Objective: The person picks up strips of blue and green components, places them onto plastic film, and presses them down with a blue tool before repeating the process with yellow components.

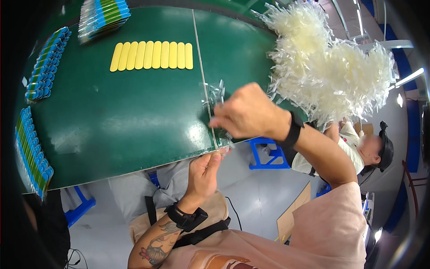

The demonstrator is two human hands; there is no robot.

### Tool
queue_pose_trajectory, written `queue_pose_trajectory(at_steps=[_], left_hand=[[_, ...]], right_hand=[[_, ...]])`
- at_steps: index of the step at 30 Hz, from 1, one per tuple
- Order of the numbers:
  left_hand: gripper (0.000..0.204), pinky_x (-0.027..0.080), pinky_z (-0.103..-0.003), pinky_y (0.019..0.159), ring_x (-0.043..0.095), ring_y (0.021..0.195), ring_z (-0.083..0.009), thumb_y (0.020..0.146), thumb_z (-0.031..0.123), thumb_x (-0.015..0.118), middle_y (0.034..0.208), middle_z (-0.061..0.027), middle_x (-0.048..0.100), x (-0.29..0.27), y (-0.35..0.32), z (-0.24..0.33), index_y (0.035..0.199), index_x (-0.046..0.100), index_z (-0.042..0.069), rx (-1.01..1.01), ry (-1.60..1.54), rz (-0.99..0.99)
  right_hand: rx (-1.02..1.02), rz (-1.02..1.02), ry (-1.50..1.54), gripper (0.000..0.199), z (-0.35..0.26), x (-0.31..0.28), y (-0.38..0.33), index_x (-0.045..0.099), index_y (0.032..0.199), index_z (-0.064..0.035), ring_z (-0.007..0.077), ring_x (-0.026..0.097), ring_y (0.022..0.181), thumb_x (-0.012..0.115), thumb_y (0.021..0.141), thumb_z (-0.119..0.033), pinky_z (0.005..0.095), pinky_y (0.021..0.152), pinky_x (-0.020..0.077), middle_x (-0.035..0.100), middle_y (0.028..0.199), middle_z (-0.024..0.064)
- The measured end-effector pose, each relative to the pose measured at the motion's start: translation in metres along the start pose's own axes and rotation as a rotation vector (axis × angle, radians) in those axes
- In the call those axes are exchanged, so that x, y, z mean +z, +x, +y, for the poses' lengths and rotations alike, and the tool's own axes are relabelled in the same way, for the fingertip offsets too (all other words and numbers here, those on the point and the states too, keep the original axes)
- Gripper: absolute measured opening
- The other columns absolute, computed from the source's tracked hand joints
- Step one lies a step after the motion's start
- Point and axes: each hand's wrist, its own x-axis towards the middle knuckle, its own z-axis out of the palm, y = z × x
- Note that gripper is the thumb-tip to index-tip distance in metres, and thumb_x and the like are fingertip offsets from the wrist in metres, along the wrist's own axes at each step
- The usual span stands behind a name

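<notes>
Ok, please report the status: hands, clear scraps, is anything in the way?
Left hand at table edge, right hand above table, blurred; both grips unclear. Clear scraps by right hand. Yellow strips apart from hands, not in the way.

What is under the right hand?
Bits of clear plastic show on the green table past the edge of the right hand, by the pale line. Whatever lies directly beneath the hand is covered, so I cannot tell.

we've got small clear plastic strips (pixel 216 93), glossy, loosely scattered, mixed angles, on green tabletop (pixel 134 103), right of centre, toward near edge
</notes>
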Motion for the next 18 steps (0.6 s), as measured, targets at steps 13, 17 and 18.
queue_pose_trajectory(at_steps=[13, 17, 18], left_hand=[[0.044, 0.05, -0.032, 0.087, 0.062, 0.092, -0.0167, 0.107, 0.032, 0.047, 0.109, -0.0141, 0.073, -0.009, -0.002, -0.011, 0.117, 0.068, -0.004, -0.007, -0.001, 0.006], [0.043, 0.05, -0.032, 0.088, 0.063, 0.093, -0.0171, 0.107, 0.031, 0.047, 0.109, -0.0139, 0.073, 0.004, 0.002, -0.002, 0.118, 0.068, -0.005, -0.008, -0.004, -0.04], [0.042, 0.05, -0.032, 0.088, 0.063, 0.094, -0.0173, 0.107, 0.029, 0.047, 0.109, -0.0136, 0.073, 0.005, 0.005, 0.001, 0.118, 0.068, -0.005, 0.0, 0.004, -0.033]], right_hand=[[0.022, -0.088, 0.057, 0.025, -0.018, 0.002, -0.001, 0.068, 0.063, -0.0126, 0.0331, 0.062, 0.053, 0.074, 0.079, -0.032, 0.0423, 0.049, 0.0482, 0.059, 0.053, 0.0102], [0.079, -0.018, 0.037, 0.026, -0.011, -0.001, -0.015, 0.066, 0.062, -0.0133, 0.0331, 0.058, 0.05, 0.075, 0.08, -0.031, 0.0426, 0.048, 0.0448, 0.056, 0.052, 0.0104], [0.087, 0.072, 0.036, 0.028, -0.005, -0.001, -0.009, 0.064, 0.062, -0.0124, 0.0333, 0.055, 0.048, 0.076, 0.081, -0.03, 0.0425, 0.046, 0.0415, 0.054, 0.051, 0.0112]])
